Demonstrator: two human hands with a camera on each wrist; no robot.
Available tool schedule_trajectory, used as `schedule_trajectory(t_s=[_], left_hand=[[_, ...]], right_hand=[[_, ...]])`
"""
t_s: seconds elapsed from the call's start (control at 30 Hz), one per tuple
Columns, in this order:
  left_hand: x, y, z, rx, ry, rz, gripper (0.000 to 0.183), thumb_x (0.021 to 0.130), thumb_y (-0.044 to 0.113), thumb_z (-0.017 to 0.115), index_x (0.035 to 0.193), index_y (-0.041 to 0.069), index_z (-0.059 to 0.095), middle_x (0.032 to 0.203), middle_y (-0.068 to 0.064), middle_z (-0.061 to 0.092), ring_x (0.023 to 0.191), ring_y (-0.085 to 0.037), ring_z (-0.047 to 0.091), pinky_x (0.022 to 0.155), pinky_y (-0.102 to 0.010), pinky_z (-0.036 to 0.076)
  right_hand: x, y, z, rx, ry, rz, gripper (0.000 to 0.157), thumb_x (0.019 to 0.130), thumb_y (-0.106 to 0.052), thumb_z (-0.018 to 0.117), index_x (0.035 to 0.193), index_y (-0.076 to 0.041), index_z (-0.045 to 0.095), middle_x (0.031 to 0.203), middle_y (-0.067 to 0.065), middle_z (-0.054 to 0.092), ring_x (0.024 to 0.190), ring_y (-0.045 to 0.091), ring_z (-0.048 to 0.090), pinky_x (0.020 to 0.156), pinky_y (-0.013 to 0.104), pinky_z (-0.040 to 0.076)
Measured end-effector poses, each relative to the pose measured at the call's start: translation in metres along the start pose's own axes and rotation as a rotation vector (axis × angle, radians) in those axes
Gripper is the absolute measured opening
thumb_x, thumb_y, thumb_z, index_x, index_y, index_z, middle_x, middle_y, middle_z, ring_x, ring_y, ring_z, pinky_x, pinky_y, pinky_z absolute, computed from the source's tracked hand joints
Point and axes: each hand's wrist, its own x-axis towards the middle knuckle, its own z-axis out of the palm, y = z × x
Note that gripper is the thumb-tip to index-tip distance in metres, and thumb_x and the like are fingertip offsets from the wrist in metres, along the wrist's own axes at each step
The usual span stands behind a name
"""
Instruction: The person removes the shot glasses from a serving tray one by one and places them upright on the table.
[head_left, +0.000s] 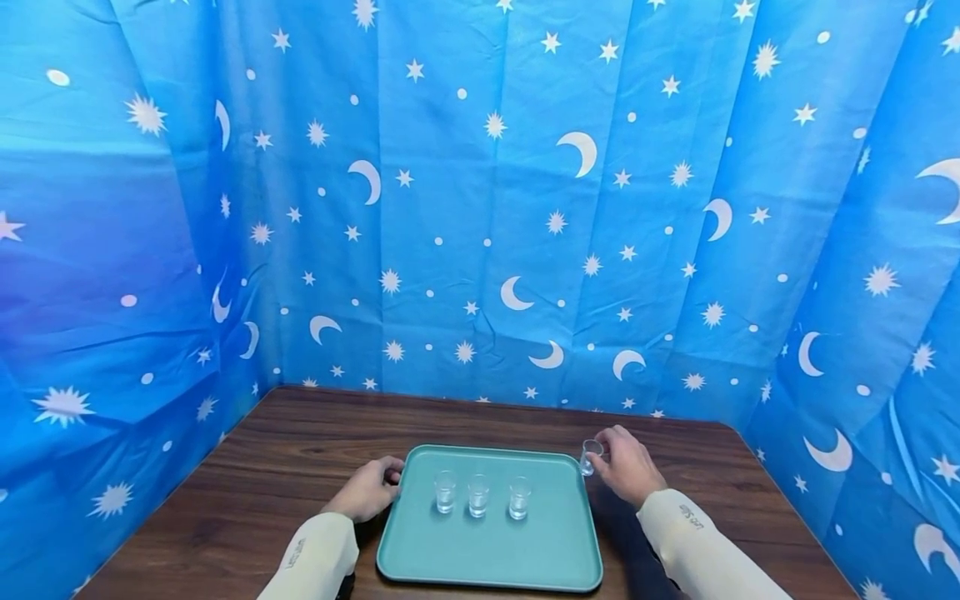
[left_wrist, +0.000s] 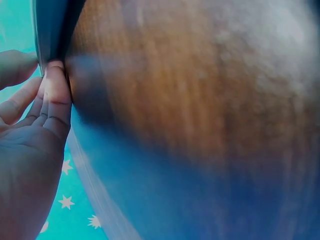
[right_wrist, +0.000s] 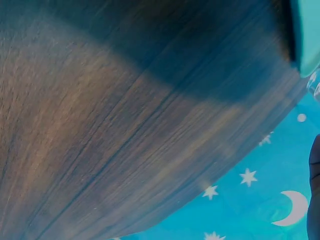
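Observation:
A green rectangular tray [head_left: 495,554] lies on the table. Three small clear shot glasses stand upright in a row on it: a left glass [head_left: 445,492], a middle glass [head_left: 477,497] and a right glass [head_left: 518,498]. My left hand [head_left: 369,490] pinches the tray's left rim, thumb and fingers on either side in the left wrist view [left_wrist: 42,107]. Beside the tray's far right corner, my right hand [head_left: 628,467] grips another clear shot glass [head_left: 587,458] with thumb and fingers. Only a sliver of that glass and hand shows in the right wrist view.
The dark wooden table [head_left: 322,425] extends around the tray on all sides. A blue curtain [head_left: 450,200] with white stars and moons hangs behind the table and along its left and right sides.

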Motion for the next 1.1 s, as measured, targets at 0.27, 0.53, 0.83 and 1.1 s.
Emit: schedule_trajectory(t_s=[0.27, 0.53, 0.83, 1.1], left_hand=[[0.002, -0.001, 0.001, 0.012, -0.010, 0.026, 0.036, 0.080, 0.001, 0.053, 0.116, 0.000, 0.048, 0.091, -0.005, 0.050, 0.079, -0.016, 0.047, 0.064, -0.030, 0.040], [0.003, -0.002, 0.001, 0.029, -0.011, 0.022, 0.036, 0.080, 0.002, 0.054, 0.115, 0.001, 0.049, 0.090, -0.004, 0.051, 0.080, -0.015, 0.048, 0.066, -0.031, 0.041], [0.003, -0.002, 0.004, 0.036, -0.007, 0.020, 0.035, 0.079, 0.001, 0.054, 0.114, 0.001, 0.050, 0.088, -0.003, 0.051, 0.079, -0.015, 0.048, 0.066, -0.031, 0.041], [0.002, -0.003, 0.002, 0.041, 0.002, 0.035, 0.036, 0.079, 0.000, 0.054, 0.114, -0.001, 0.049, 0.089, -0.004, 0.051, 0.079, -0.015, 0.047, 0.066, -0.030, 0.040]], right_hand=[[0.002, 0.015, 0.003, -0.064, -0.012, 0.022, 0.029, 0.078, -0.025, 0.063, 0.099, -0.006, 0.057, 0.086, 0.004, 0.049, 0.072, 0.014, 0.050, 0.064, 0.034, 0.047], [0.002, 0.016, 0.007, -0.079, -0.069, 0.069, 0.028, 0.078, -0.025, 0.063, 0.098, -0.006, 0.056, 0.082, 0.002, 0.047, 0.069, 0.014, 0.049, 0.061, 0.033, 0.046], [0.001, 0.019, 0.006, -0.075, -0.083, 0.075, 0.028, 0.076, -0.025, 0.065, 0.097, -0.007, 0.056, 0.083, 0.003, 0.048, 0.070, 0.014, 0.050, 0.063, 0.035, 0.047], [0.008, 0.012, -0.004, -0.086, -0.052, 0.005, 0.035, 0.072, -0.025, 0.069, 0.099, -0.007, 0.058, 0.081, 0.001, 0.049, 0.070, 0.013, 0.047, 0.062, 0.032, 0.044]])
